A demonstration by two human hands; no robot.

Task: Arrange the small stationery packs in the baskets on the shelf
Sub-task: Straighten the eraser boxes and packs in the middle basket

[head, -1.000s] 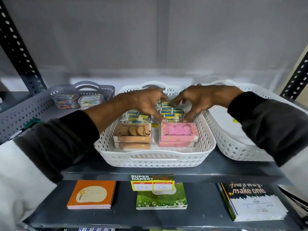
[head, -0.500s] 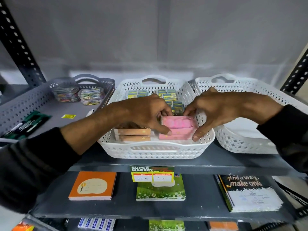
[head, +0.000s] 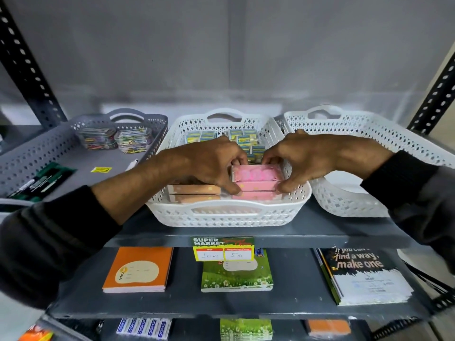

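Head view: left hand [head: 211,166] and right hand [head: 302,161] each pinch an end of the pink pack stack [head: 256,182] in the middle white basket [head: 226,214]; square it evenly, flush beside the orange packs [head: 194,193].

A green shelf tag [head: 222,248] on the shelf edge is reading "SUPER MARKET", with handwritten "10 Rs" and "5 Rs" on its yellow price slips. Below, the orange notebook [head: 138,269] is showing "YOU" on its cover. The black notebook [head: 364,274] is reading "find a way, make one". Smaller print elsewhere is staying too blurred to read.
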